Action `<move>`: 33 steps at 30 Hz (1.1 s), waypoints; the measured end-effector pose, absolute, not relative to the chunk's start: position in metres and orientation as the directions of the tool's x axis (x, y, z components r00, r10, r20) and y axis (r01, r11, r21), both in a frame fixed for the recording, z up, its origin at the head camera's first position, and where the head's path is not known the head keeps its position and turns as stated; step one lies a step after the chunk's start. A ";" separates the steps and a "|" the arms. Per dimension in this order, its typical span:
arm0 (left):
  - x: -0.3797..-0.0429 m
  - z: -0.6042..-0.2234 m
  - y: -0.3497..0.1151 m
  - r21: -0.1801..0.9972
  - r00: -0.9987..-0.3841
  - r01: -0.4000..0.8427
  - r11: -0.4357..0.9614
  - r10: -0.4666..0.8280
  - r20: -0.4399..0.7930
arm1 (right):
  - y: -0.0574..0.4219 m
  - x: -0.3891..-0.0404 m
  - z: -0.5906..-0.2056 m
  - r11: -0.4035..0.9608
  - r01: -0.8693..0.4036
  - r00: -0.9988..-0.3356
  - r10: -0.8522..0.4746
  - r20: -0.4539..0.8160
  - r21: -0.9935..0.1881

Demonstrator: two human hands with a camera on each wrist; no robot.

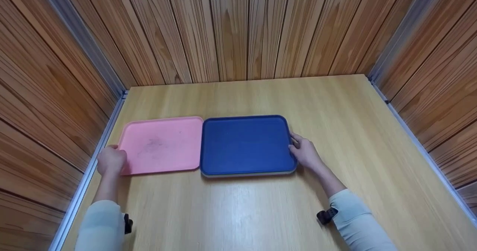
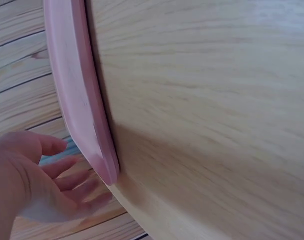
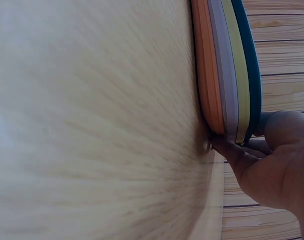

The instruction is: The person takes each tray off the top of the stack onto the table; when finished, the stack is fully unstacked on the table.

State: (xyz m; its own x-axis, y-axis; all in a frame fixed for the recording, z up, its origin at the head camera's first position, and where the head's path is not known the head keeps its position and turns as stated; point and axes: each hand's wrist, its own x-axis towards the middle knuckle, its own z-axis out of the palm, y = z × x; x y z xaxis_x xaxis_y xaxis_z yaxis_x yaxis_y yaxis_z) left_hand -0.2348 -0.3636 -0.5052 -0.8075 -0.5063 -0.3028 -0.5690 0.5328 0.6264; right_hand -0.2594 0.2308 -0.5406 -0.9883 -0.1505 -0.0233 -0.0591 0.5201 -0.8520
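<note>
Tray stack [image 1: 244, 145] being clamped on table [image 1: 231, 206]

A blue tray [image 3: 255, 75] is being borne by yellow, grey and orange trays [image 3: 226, 75], all pinched by the right hand [image 1: 305, 152]; the neighbouring pink tray [image 1: 160, 145] is being flanked by the left hand [image 1: 111, 161], fingers apart.

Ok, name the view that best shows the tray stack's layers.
The right wrist view: it catches the tray stack edge-on, separating its orange, greyish, yellow and dark layers. The head view shows mainly the blue top tray from above; the left wrist view shows none of the stack.
</note>
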 end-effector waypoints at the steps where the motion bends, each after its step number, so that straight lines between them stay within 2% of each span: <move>1: -0.236 -0.505 -0.362 0.624 -0.819 -0.549 0.556 -0.505 -0.271 | 0.231 -0.260 -0.540 0.521 -0.058 -0.988 -0.152 -0.026 -0.852; 10: -0.247 -0.502 -0.335 0.671 -0.911 -0.350 0.653 -0.404 -0.082 | 0.232 -0.261 -0.540 0.494 -0.052 -0.988 -0.152 -0.028 -0.868; 15: -0.253 -0.497 -0.307 0.705 -0.971 -0.168 0.689 -0.237 0.001 | 0.233 -0.261 -0.540 0.495 -0.057 -0.988 -0.150 -0.020 -0.867; 18: -0.257 -0.495 -0.289 0.732 -0.990 -0.098 0.674 -0.138 -0.006 | 0.233 -0.261 -0.540 0.488 -0.049 -0.988 -0.149 -0.028 -0.872; 26: -0.267 -0.505 -0.252 0.803 -0.999 -0.052 0.594 -0.034 -0.039 | 0.232 -0.261 -0.542 0.497 -0.047 -0.989 -0.148 -0.031 -0.866; 33: -0.267 -0.514 -0.226 0.845 -0.992 -0.108 0.524 0.006 -0.130 | 0.233 -0.259 -0.542 0.491 -0.043 -0.987 -0.154 -0.038 -0.870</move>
